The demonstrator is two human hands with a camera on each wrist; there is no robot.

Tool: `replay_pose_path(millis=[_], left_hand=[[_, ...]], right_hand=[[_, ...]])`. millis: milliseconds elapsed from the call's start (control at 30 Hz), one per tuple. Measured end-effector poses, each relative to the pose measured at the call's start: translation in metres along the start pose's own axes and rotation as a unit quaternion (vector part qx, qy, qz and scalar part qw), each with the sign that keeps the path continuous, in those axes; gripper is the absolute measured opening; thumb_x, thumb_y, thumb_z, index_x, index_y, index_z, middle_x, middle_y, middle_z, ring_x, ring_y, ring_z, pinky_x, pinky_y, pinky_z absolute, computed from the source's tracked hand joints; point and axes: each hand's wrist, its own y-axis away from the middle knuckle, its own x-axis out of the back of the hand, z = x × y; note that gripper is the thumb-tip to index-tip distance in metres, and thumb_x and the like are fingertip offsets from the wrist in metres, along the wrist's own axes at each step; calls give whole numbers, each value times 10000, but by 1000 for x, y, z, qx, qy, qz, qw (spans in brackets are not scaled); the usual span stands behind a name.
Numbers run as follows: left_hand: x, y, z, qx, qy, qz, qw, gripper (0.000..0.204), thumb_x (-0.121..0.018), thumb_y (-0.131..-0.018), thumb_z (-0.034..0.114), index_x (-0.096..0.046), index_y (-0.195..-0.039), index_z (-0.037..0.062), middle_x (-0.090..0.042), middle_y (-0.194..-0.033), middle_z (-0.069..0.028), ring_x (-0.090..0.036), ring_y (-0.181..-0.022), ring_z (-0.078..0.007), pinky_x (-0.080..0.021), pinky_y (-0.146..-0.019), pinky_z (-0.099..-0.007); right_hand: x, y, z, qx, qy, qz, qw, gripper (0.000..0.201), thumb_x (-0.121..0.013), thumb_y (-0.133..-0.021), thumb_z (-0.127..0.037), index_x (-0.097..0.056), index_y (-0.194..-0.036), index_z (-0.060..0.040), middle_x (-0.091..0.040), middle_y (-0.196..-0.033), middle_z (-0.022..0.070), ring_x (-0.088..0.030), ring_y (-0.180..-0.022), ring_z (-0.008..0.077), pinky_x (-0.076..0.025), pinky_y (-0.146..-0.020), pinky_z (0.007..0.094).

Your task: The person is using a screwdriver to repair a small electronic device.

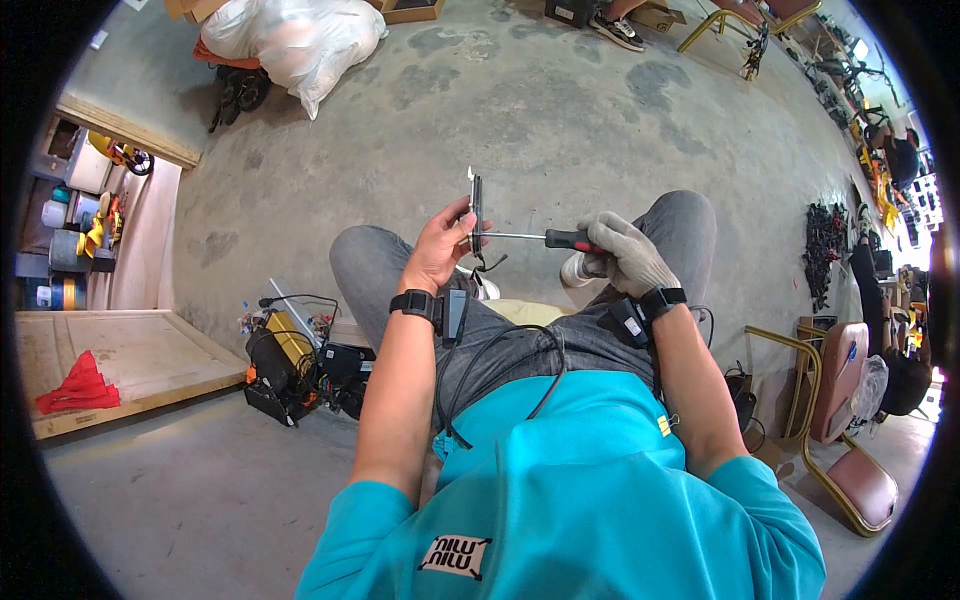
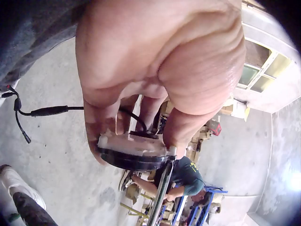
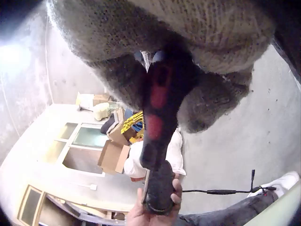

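Left hand: bare, its fingers curled round the edges of a rounded black device and gripping it.
Right hand: in a knitted glove, fingers closed round the red-and-black handle of a screwdriver.
Black device: in the air in front of the knees, turned on edge between the two hands; the left wrist view shows a pale face inside its dark rim.
Screwdriver shaft: runs across from the glove to the rim, its end close beside a small pale tab and a bare fingertip; whether it sits in a screw or slot cannot be told.
Cable: leaves the device and hangs loose, with a thicker section and a plug on one branch.
Slip risk: the shaft meets the rim near bare skin, so if the tip were off-centre or pushed hard, it could skid into the left fingers or scratch the casing.
Support risk: nothing but the left hand appears to bear the device — a twist from the handle could turn it in that grip, or drop it on the concrete floor.
Glove risk: thick knit probably dulls the feel of the handle, making too much force likelier.
Cable risk: the dangling lead could snag on a leg or shoe and tug the device out of line.
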Motion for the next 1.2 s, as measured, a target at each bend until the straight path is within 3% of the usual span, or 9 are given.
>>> replay_pose_path(millis=[167,267,333,433,567,633,833,1033,1200], left_hand=[[4,-1,-2,4,2,-8,1000,530,-648,-1010,185,-459,-1460,-21,-655,-1134,-62,-676,-1100,-241,-576,-887,-372],[3,-2,-2,8,-3,-2,1000,525,-650,-1008,183,-464,-1455,-19,-655,-1132,-63,-680,-1092,-239,-581,-885,-375],[3,-2,-1,15,10,7,1000,518,-650,-1007,181,-470,-1451,-15,-657,-1125,-62,-680,-1094,-238,-583,-886,-376],[2,0,0,13,3,7,1000,518,-650,-1006,179,-469,-1452,-13,-660,-1131,-64,-679,-1100,-239,-583,-884,-373],[1,0,0,14,-7,0,1000,519,-651,-1004,178,-471,-1453,-12,-659,-1145,-64,-678,-1100,-237,-583,-881,-373],[2,-1,-1,12,-6,-7,1000,520,-652,-1003,181,-475,-1455,-6,-660,-1153,-67,-678,-1095,-232,-581,-870,-369],[3,0,-1,19,-13,6,1000,501,-649,-1006,188,-494,-1445,0,-665,-1139,-63,-684,-1079,-228,-577,-842,-351],[1,-1,0,27,-9,24,999,500,-655,-1005,205,-504,-1435,-1,-671,-1122,-60,-699,-1033,-226,-582,-837,-348],[1,-1,1,26,-7,9,1000,491,-654,-1004,182,-504,-1433,-2,-672,-1116,-61,-698,-1044,-228,-587,-831,-346]], right_hand=[[-8,2,-3,5,-26,15,1000,335,-565,-995,-252,-581,-1171,33,-555,-852,75,-545,-641,129,-453,-557,272],[4,-1,-4,-82,-47,-27,995,300,-616,-965,-150,-571,-1205,24,-568,-915,88,-566,-698,142,-472,-584,274],[8,-3,-5,-53,48,-38,997,310,-621,-964,-158,-566,-1206,28,-583,-931,104,-582,-711,156,-490,-600,278],[-2,-1,0,22,-9,6,1000,339,-566,-996,-241,-571,-1196,33,-591,-934,113,-585,-702,155,-497,-606,277],[-4,3,-4,13,-35,22,999,324,-571,-989,-224,-586,-1182,36,-591,-971,114,-590,-712,150,-502,-612,278],[4,-4,0,-76,13,-17,997,329,-626,-959,-143,-573,-1229,38,-576,-1059,126,-597,-756,155,-517,-621,303],[-3,-1,1,34,-46,18,998,362,-561,-1011,-265,-573,-1215,34,-582,-989,117,-573,-704,149,-479,-555,291],[-5,4,-6,-71,3,-16,997,275,-620,-974,-192,-601,-1147,22,-589,-894,92,-566,-705,129,-465,-556,288],[-2,-3,0,6,-56,11,998,302,-593,-998,-259,-600,-1114,21,-584,-865,95,-541,-650,126,-455,-541,286]])
